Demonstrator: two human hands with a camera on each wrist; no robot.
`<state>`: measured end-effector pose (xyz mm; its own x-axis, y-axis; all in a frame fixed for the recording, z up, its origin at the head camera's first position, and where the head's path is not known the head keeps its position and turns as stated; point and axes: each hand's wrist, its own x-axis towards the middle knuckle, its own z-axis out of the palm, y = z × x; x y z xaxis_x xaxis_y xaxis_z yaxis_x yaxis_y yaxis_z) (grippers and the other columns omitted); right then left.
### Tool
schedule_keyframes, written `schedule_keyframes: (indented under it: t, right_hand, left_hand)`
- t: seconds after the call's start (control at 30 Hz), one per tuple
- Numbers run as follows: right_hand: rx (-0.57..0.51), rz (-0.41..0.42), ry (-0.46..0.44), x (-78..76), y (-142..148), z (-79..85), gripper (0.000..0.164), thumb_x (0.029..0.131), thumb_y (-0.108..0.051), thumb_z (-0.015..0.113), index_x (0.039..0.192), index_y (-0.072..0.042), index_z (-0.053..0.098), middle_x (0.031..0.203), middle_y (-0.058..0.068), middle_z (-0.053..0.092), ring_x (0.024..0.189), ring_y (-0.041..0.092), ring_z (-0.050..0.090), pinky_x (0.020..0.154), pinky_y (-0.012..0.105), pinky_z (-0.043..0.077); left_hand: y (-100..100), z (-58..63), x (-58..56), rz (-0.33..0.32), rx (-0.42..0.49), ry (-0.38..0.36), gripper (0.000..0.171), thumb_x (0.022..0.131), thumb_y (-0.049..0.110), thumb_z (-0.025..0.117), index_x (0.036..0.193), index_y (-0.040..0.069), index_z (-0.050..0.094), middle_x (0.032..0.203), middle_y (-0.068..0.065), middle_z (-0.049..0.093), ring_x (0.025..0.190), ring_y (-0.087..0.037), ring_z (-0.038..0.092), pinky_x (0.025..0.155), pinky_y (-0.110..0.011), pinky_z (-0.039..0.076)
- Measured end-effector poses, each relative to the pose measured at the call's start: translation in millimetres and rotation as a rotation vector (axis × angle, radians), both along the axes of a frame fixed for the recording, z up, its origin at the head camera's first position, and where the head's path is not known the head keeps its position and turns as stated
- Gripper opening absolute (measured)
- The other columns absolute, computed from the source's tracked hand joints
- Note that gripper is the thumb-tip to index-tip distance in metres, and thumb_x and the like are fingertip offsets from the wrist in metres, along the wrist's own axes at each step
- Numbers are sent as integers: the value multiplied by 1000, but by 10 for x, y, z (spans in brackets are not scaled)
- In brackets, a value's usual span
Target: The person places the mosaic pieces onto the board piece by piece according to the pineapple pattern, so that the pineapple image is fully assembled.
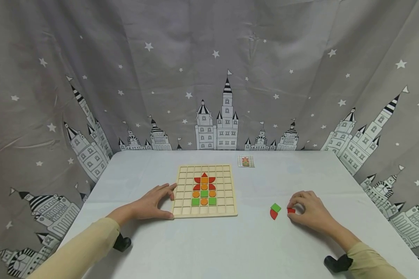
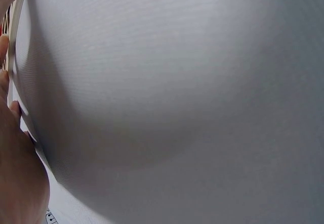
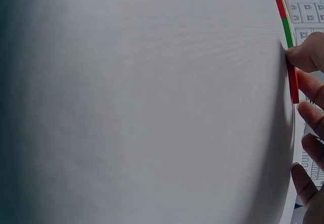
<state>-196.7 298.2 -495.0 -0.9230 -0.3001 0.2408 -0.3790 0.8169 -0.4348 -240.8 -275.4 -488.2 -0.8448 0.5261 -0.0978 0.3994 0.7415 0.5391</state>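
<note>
My left hand [image 1: 150, 203] rests against the left edge of the wooden grid board [image 1: 225, 212], thumb at the near corner and fingers spread along the side. Red, orange and green tiles form a pattern in the board's middle columns, with a red triangle [image 1: 204, 175] on top. Off to the right, my right hand [image 1: 310, 211] pinches a red tile [image 1: 291, 210] between thumb and forefinger, at the tabletop. The same red tile [image 3: 293, 85] shows edge-on in the right wrist view. Just left of it lie a green square tile [image 1: 276, 207] and a red quarter-circle tile [image 1: 274, 214].
A small pattern card [image 1: 246, 161] lies beyond the board, to its right. White cloth [image 1: 202, 248] covers the table. Behind the table hangs a grey curtain [image 1: 283, 50] printed with castles and stars.
</note>
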Motion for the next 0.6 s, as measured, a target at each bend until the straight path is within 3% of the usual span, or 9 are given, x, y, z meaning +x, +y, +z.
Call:
schedule_keyframes:
  t: [0.37, 0.6]
  right_hand:
    - [22, 48, 73, -65, -166, 104, 19, 76, -16, 81, 87, -27, 69, 113, 1, 62, 112, 28, 49, 92, 56, 43]
    - [-35, 116, 98, -177, -533, 292, 21, 74, -18, 81, 90, -28, 71, 115, 0, 62, 114, 27, 48, 94, 51, 42]
  left_hand:
    - [16, 36, 15, 2, -4, -1, 55, 76, 64, 82, 107, 29, 52, 167, -7, 28, 153, -45, 16, 121, -67, 11]
    - [18, 37, 13, -1, -4, 7, 54, 76, 64, 81, 107, 31, 52, 167, -7, 29, 153, -45, 16, 120, -68, 11]
